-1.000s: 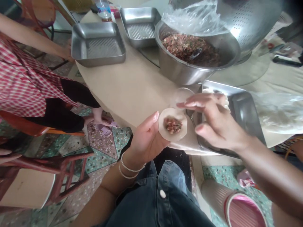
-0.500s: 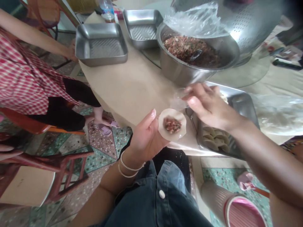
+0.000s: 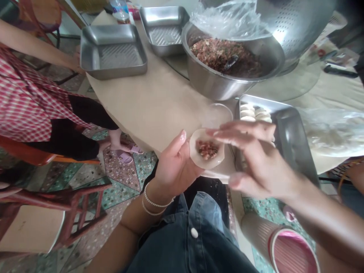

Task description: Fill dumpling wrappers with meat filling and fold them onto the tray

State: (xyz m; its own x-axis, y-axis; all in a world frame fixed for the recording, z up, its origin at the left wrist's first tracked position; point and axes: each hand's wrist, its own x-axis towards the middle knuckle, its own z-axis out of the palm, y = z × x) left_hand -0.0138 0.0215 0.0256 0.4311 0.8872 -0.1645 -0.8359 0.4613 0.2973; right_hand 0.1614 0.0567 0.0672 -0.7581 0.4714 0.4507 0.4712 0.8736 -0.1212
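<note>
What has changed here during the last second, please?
The right hand went up from the dumpling wrapper to the small clear bowl, then came back; its fingertips now lie on the wrapper's upper edge. The left hand kept holding the filled wrapper.

Soft, bright daylight comes from about 1 o'clock. It flares to a white glare patch on the colander (image 3: 295, 26) and leaves a sheen on the plastic film (image 3: 227, 19) at 12. The bowl (image 3: 216, 85) gleams, and shadows on the table (image 3: 148, 106) are faint and diffuse. At centre, the wrapper (image 3: 212, 161) on the left hand (image 3: 173, 167) is sharp, while the right hand (image 3: 256, 163) at 4 is slightly motion-smeared. Wide-angle distortion bends the edges at 9 and 3, and the corner at 1 is dark.
</note>
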